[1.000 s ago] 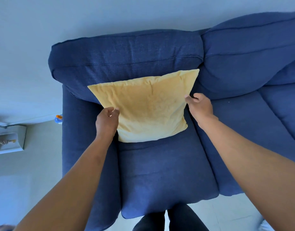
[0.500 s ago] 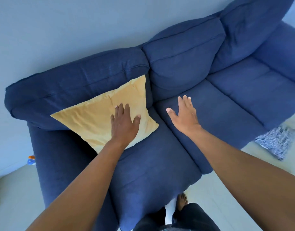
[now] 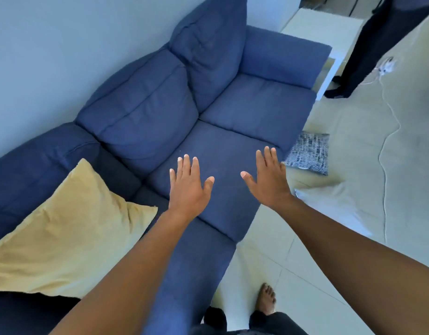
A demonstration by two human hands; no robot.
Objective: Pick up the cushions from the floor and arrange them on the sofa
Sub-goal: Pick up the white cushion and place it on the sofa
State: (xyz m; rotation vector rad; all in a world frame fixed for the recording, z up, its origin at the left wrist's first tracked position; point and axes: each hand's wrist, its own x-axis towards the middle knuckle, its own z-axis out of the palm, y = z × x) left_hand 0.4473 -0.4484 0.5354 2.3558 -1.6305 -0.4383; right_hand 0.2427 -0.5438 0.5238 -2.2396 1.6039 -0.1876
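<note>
A yellow cushion (image 3: 70, 228) leans against the backrest at the left end of the blue sofa (image 3: 245, 110). My left hand (image 3: 188, 187) hovers open over the middle seat, off the yellow cushion. My right hand (image 3: 269, 180) is open too, above the seat's front edge. A blue-and-white patterned cushion (image 3: 308, 153) lies on the floor by the sofa's front, just beyond my right hand. A pale cushion (image 3: 329, 206) lies on the floor nearer to me, to the right of my right forearm.
Another person's dark-trousered legs (image 3: 363, 52) stand at the top right beside a white table (image 3: 329, 37). A thin white cable (image 3: 387, 141) runs across the tiled floor. My bare foot (image 3: 265, 301) stands close to the sofa's front.
My left hand has lifted off the yellow cushion, which stays on the sofa. Both hands and my view have swung right along the sofa, bringing the floor cushions into sight.
</note>
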